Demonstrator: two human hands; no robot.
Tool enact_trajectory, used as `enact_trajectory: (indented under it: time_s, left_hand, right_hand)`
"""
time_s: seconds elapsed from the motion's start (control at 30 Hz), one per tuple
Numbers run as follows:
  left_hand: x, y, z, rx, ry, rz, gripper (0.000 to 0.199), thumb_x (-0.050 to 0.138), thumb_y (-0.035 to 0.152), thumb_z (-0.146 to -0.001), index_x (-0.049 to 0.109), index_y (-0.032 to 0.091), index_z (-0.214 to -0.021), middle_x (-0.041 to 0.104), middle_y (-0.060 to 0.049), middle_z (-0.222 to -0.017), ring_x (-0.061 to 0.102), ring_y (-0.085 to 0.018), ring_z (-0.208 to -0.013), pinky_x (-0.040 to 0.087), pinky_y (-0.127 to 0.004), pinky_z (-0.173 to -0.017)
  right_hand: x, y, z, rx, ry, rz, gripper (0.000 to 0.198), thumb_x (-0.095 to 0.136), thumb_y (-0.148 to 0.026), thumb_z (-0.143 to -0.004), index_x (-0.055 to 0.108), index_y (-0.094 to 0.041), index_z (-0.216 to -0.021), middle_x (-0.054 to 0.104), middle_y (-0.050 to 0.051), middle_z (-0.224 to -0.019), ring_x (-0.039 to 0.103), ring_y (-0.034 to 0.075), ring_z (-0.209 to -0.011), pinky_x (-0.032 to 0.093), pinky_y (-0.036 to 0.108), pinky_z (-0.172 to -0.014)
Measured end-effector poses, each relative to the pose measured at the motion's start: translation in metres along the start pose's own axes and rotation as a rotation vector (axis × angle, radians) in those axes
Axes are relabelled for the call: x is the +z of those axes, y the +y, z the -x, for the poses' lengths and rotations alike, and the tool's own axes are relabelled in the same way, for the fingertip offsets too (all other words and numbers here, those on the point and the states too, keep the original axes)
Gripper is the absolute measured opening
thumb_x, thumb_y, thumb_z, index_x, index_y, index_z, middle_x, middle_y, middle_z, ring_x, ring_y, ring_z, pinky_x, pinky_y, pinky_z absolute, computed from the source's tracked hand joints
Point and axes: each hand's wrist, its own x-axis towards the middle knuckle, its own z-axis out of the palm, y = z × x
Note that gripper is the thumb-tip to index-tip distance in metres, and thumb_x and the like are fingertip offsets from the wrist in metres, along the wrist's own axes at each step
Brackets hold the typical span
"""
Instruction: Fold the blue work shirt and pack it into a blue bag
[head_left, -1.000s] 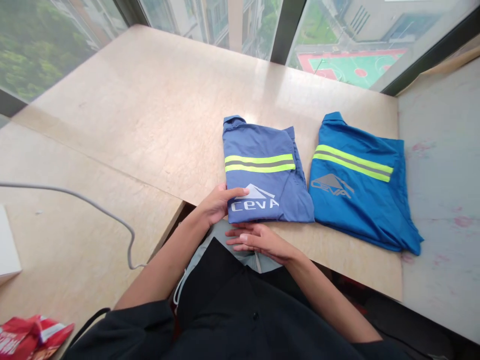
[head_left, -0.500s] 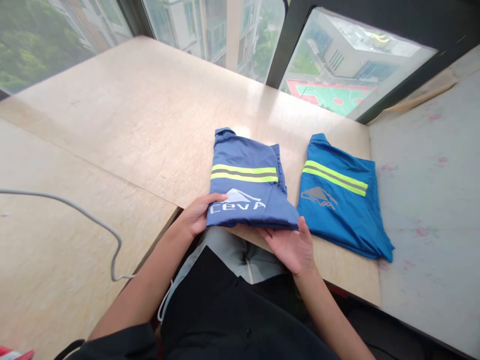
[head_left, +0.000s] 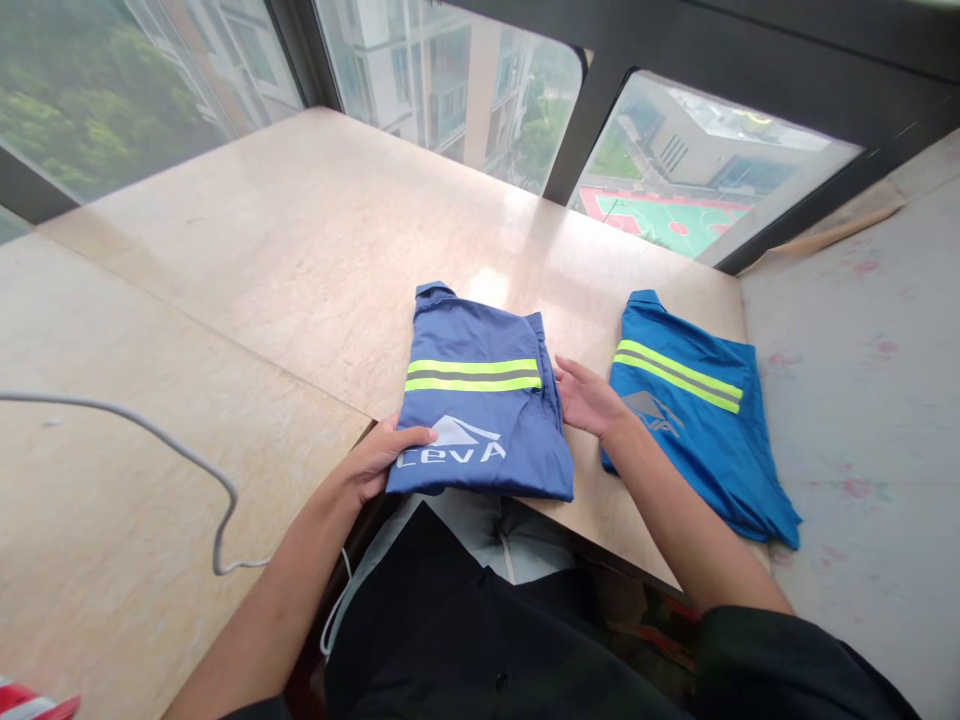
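Squaring-up step: at frame centre on the tabletop [head_left: 300, 260], the left hand [head_left: 373, 462] is pinching the folded slate-blue shirt [head_left: 484, 425] near its corner; the right hand [head_left: 589, 398], fingers apart, is pressing its right edge. The next move probably calls for an even two-sided grip.

folded shirt [head_left: 484, 415]: slate-blue woven cloth, matt, smooth, glossy yellow-green bands, white print | second shirt [head_left: 694, 420] right of it: brighter blue cloth, faint sheen, grey print | surface [head_left: 300, 270] under both: pale wood-look laminate, smooth, soft window glare | cable [head_left: 150, 435] left of folded shirt: grey plastic, smooth
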Motion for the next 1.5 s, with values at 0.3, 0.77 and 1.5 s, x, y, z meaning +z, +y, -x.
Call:
enact_trajectory:
  time_s: [0.3,0.77,1.5]
  left_hand:
    - [0.015,-0.004,0.007,0.07,-0.067,0.052,0.047,0.087,0.022,-0.061,0.067,0.013,-0.103,0.075,-0.013,-0.106,0.074,-0.024,-0.089,0.061,-0.029,-0.077]
    - [0.085,0.039,0.017,0.327,-0.071,-0.187,0.072,0.09,0.033,-0.057,0.062,0.017,-0.121,0.074,-0.011,-0.112,0.071,-0.031,-0.1,0.061,-0.034,-0.078]
    - [0.251,-0.031,-0.088,0.48,-0.252,-0.922,0.074,0.067,0.043,-0.08,0.039,0.013,-0.143,0.073,-0.013,-0.105,0.071,-0.026,-0.09,0.053,-0.036,-0.08]
  right_hand:
    - [0.021,-0.044,-0.09,0.042,0.206,0.037,0.017,0.078,-0.017,-0.067,0.069,-0.012,-0.08,0.074,0.007,-0.07,0.069,0.022,-0.065,0.058,0.036,-0.067]
    - [-0.012,-0.136,0.009,-0.741,0.557,0.469,0.022,0.07,-0.031,-0.066,0.066,-0.014,-0.078,0.057,-0.004,-0.071,0.053,0.013,-0.069,0.044,0.025,-0.067]
    - [-0.222,-0.009,0.085,-0.133,1.354,0.929,0.072,0.062,-0.023,-0.079,0.038,-0.003,-0.144,0.048,0.03,-0.141,0.049,0.04,-0.128,0.041,0.052,-0.104]
